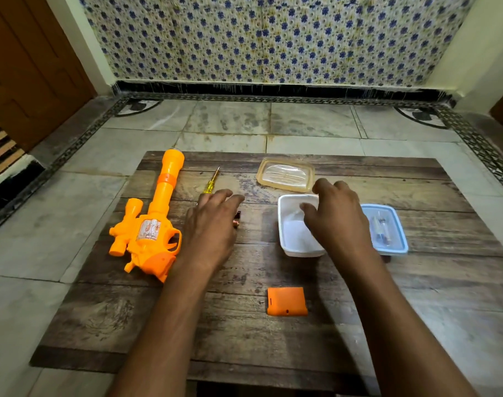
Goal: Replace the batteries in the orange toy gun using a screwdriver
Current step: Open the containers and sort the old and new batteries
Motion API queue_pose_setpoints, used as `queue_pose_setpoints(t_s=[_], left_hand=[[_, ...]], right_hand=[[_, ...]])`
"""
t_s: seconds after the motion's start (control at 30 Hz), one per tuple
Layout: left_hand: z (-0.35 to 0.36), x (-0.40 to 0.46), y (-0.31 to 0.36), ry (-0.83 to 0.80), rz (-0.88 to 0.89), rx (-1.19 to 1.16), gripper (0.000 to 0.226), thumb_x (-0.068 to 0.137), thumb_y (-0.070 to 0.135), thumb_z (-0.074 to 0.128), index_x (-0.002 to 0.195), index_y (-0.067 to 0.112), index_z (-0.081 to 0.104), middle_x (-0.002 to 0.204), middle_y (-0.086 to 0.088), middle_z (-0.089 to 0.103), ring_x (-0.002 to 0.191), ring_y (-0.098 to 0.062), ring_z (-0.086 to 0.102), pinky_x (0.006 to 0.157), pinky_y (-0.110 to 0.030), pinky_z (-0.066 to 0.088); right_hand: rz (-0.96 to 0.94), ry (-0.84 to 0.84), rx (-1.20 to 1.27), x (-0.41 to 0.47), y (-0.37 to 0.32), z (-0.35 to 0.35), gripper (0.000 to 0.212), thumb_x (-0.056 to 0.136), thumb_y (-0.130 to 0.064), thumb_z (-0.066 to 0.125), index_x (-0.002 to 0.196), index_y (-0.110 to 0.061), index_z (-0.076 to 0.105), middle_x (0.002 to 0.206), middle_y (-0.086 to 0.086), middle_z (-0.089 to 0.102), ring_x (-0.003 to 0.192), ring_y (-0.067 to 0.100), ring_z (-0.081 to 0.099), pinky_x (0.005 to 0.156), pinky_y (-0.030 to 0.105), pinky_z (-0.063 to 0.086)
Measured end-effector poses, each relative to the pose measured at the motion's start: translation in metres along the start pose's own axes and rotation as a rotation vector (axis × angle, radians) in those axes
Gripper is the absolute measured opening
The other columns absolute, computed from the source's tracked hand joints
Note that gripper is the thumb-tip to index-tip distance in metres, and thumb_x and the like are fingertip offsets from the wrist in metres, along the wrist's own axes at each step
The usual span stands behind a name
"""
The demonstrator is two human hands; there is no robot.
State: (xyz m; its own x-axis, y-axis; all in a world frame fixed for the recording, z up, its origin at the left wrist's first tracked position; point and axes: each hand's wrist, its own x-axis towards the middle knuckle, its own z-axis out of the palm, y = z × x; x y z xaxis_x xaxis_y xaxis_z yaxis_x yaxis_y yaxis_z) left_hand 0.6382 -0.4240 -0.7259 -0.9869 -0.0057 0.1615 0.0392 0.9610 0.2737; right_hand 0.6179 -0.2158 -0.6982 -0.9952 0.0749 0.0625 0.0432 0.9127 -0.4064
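The orange toy gun (154, 216) lies on the left of the wooden board, barrel pointing away. Its orange battery cover (286, 301) lies apart near the front, with a small screw (261, 302) beside its left edge. A yellow-handled screwdriver (211, 181) lies past my left hand (213, 222), which hovers palm down with relaxed fingers over batteries (237, 219) that peek out at its right edge. My right hand (334, 213) hangs with loosely bent fingers over the white container (294, 247), holding nothing that I can see.
A clear amber lid (286, 174) lies behind the white container. A blue-rimmed lidded box (387, 230) with batteries inside stands at the right. The wooden board (244, 339) rests on a marble floor; a patterned cloth (273, 38) hangs behind, a wooden door (24, 67) at left.
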Motion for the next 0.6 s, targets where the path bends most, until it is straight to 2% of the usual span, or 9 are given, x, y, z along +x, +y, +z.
queue_pose_setpoints(t_s=[0.13,0.3,0.37,0.47,0.6], left_hand=[[-0.002,-0.005,-0.008,-0.208,0.033,0.033,0.085,0.089,-0.009,0.047,0.158,0.039,0.034,0.164,0.007,0.035,0.145,-0.025,0.033,0.113,-0.049,0.04],[0.0,-0.005,-0.008,-0.31,0.044,0.101,0.089,0.09,-0.012,0.043,0.157,0.045,0.031,0.168,0.008,0.026,0.147,-0.029,0.029,0.112,-0.052,0.042],[0.003,-0.004,-0.008,-0.294,0.043,0.083,0.084,0.091,-0.013,0.044,0.154,0.043,0.039,0.165,0.006,0.029,0.142,-0.031,0.031,0.108,-0.05,0.045],[0.01,-0.002,-0.008,-0.228,0.018,-0.014,0.068,0.094,-0.01,0.051,0.143,0.037,0.054,0.147,0.002,0.04,0.131,-0.027,0.036,0.099,-0.043,0.049],[0.014,-0.003,0.001,-0.175,0.01,-0.02,0.04,0.101,0.009,0.058,0.136,0.027,0.057,0.132,-0.004,0.042,0.126,-0.027,0.041,0.097,-0.043,0.05]], right_hand=[[0.032,-0.001,-0.052,-0.024,-0.003,0.001,0.036,0.099,-0.032,0.061,0.129,-0.013,0.053,0.124,0.015,0.055,0.118,0.04,0.055,0.082,0.043,0.047],[0.071,0.002,0.0,-0.037,-0.007,0.005,0.042,0.1,-0.03,0.059,0.137,-0.014,0.047,0.129,0.016,0.055,0.12,0.041,0.056,0.084,0.047,0.05],[0.07,0.009,0.007,-0.039,-0.007,0.007,0.04,0.099,-0.027,0.058,0.135,-0.014,0.046,0.127,0.016,0.056,0.117,0.042,0.057,0.083,0.048,0.05],[0.085,0.001,0.018,-0.039,-0.007,0.01,0.039,0.099,-0.026,0.057,0.134,-0.014,0.045,0.125,0.016,0.057,0.115,0.042,0.058,0.082,0.047,0.049],[0.093,0.011,0.044,-0.041,-0.004,0.011,0.035,0.1,-0.022,0.055,0.132,-0.012,0.046,0.119,0.017,0.059,0.109,0.043,0.06,0.078,0.046,0.048]])
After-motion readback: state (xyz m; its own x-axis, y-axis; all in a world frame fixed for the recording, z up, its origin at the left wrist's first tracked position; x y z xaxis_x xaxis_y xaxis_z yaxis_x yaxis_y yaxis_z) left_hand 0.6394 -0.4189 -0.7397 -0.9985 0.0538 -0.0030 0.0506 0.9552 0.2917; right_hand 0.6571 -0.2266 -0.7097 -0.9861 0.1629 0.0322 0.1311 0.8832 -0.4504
